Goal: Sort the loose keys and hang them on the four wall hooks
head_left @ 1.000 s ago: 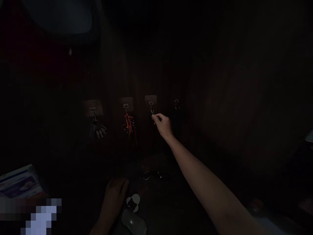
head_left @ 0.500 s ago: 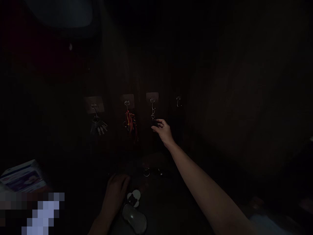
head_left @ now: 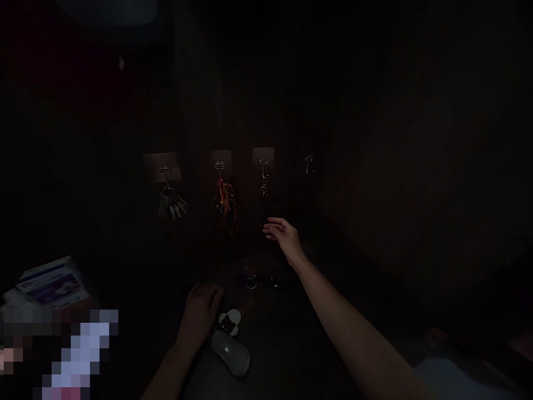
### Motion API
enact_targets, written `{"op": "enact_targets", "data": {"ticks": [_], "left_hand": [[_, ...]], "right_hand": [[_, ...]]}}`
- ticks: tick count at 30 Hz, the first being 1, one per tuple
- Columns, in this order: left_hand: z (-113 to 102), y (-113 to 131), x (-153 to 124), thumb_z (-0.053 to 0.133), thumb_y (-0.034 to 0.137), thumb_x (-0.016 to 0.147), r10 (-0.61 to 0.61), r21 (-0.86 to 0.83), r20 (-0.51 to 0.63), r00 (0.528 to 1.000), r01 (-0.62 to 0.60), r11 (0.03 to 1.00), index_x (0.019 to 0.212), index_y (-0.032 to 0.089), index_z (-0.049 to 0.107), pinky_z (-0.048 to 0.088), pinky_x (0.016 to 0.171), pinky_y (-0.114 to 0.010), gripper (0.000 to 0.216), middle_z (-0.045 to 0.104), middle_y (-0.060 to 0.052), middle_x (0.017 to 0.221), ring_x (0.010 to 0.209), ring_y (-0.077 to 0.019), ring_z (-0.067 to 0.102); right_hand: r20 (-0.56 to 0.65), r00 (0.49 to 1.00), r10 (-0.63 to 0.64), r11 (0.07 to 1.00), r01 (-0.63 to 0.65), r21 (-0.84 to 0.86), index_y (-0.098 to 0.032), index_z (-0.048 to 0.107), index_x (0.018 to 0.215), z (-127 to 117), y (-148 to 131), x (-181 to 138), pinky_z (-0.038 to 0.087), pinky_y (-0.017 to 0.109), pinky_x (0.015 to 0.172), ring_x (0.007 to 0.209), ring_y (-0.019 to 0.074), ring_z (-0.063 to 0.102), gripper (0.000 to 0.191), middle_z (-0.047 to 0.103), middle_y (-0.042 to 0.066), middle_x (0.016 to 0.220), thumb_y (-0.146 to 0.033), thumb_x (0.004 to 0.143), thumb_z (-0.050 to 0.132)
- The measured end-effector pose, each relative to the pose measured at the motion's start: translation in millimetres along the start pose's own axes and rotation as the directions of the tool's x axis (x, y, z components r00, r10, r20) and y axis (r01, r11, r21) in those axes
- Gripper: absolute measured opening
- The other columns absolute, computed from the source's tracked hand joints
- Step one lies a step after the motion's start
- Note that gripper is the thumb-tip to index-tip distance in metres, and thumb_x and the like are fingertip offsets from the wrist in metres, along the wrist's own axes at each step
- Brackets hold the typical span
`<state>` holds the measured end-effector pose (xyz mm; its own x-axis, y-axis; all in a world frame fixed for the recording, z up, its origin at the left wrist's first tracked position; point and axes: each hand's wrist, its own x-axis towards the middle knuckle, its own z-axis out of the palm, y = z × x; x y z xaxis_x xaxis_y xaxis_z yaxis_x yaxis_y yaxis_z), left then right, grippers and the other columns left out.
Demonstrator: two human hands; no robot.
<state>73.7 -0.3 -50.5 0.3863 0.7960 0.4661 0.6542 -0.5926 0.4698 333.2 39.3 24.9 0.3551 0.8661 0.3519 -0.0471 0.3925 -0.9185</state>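
My right hand [head_left: 283, 236] is in the air with its fingers apart and holds nothing. Just above it, a metal clasp [head_left: 264, 189] hangs from the third wall hook [head_left: 264, 162]; what dangles below the clasp is lost in the dark. My left hand [head_left: 203, 307] rests low on the dark surface, its thumb apart from the fingers, whose tips are hard to see. Beside it lie a white flower-shaped piece [head_left: 235, 318] and a shiny grey rounded object [head_left: 233, 355]. A metal ring [head_left: 251, 282] sits on the surface between the hands.
A bunch of keys [head_left: 175, 206] hangs from the left hook, and red and orange cords [head_left: 226, 200] from the second. A bare hook [head_left: 309, 165] is at the right. At the left stands a box with a purple panel [head_left: 56, 286]. The scene is very dark.
My right hand has let go of the dark piece under the clasp and moved down from it, fingers opening. The clasp stays on its hook. My left hand remains in place.
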Motion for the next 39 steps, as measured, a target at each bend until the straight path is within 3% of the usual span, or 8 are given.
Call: {"op": "enact_targets", "data": {"ticks": [6,12,15,17,22,27,31,39], "left_hand": [[1,1,0,0.041,0.029,0.088,-0.016,-0.018,0.006,1.0,0.016,1.0,0.083,0.024,0.064,0.04,0.092,-0.044,0.024,0.071,-0.001,0.086,0.083,-0.0202,0.064],[0,-1,-2,0.042,0.03,0.087,-0.087,-0.118,-0.064,0.994,0.079,0.99,0.093,0.022,0.062,0.047,0.08,-0.038,0.023,0.068,-0.005,0.091,0.087,-0.0218,0.062],[-1,-1,-3,0.042,0.031,0.086,-0.137,-0.167,-0.106,0.985,0.118,0.979,0.096,0.021,0.061,0.047,0.082,-0.038,0.023,0.067,-0.006,0.094,0.09,-0.022,0.062],[-2,-1,-3,0.041,0.03,0.086,-0.177,-0.203,-0.139,0.974,0.147,0.968,0.097,0.021,0.06,0.047,0.084,-0.039,0.024,0.066,-0.006,0.096,0.093,-0.0218,0.061],[-11,-1,-2,0.039,0.026,0.084,-0.316,-0.284,-0.247,0.916,0.243,0.928,0.098,0.021,0.059,0.046,0.089,-0.038,0.025,0.064,-0.006,0.103,0.098,-0.0215,0.059],[-24,-4,-1,0.039,0.027,0.083,-0.464,-0.364,-0.319,0.827,0.345,0.865,0.099,0.02,0.058,0.046,0.087,-0.036,0.026,0.064,-0.005,0.1,0.096,-0.021,0.06],[-29,-10,-1,0.04,0.026,0.081,-0.512,-0.408,-0.385,0.768,0.356,0.841,0.096,0.02,0.059,0.047,0.086,-0.035,0.025,0.064,-0.004,0.098,0.095,-0.0206,0.06],[-39,-18,-1,0.041,0.022,0.077,-0.562,-0.434,-0.376,0.737,0.396,0.809,0.09,0.019,0.061,0.048,0.085,-0.035,0.024,0.067,-0.003,0.093,0.091,-0.0201,0.062]], "right_hand": [[0.019,0.998,0.059,0.996,-0.057,-0.074,-0.019,0.061,0.09,-10,20,-27,0.05,0.029,0.062,0.072,0.0166,0.065,0.024,0.068,0.005,0.081,-0.031,0.07,0.059],[0.069,0.994,0.086,0.982,-0.073,-0.173,-0.019,0.063,0.087,-11,32,-44,0.049,0.03,0.066,0.072,0.0161,0.064,0.019,0.068,0.003,0.081,-0.029,0.071,0.058],[0.195,0.979,0.054,0.948,0.011,-0.319,-0.021,0.064,0.085,-9,32,-51,0.048,0.032,0.075,0.079,0.0171,0.063,0.015,0.068,0.001,0.084,-0.026,0.076,0.054],[0.313,0.949,0.028,0.873,0.129,-0.471,-0.023,0.065,0.087,-7,29,-54,0.046,0.032,0.078,0.085,0.0173,0.062,0.016,0.068,0.001,0.089,-0.022,0.08,0.05],[0.541,0.84,0.037,0.637,0.397,-0.66,-0.024,0.066,0.091,-2,25,-62,0.041,0.036,0.087,0.096,0.0184,0.056,0.02,0.065,0.003,0.096,-0.017,0.084,0.049],[0.656,0.743,0.132,0.492,0.525,-0.694,-0.027,0.065,0.099,-2,24,-67,0.037,0.04,0.089,0.103,0.0208,0.051,0.022,0.062,0.004,0.107,-0.021,0.087,0.047],[0.648,0.743,0.168,0.438,0.532,-0.724,-0.026,0.066,0.097,-5,24,-65,0.036,0.041,0.089,0.102,0.0213,0.05,0.02,0.062,0.004,0.105,-0.022,0.086,0.05],[0.641,0.74,0.203,0.47,0.501,-0.727,-0.026,0.065,0.095,-14,24,-58,0.037,0.039,0.087,0.097,0.0205,0.054,0.016,0.064,0.003,0.1,-0.023,0.084,0.053]]}}
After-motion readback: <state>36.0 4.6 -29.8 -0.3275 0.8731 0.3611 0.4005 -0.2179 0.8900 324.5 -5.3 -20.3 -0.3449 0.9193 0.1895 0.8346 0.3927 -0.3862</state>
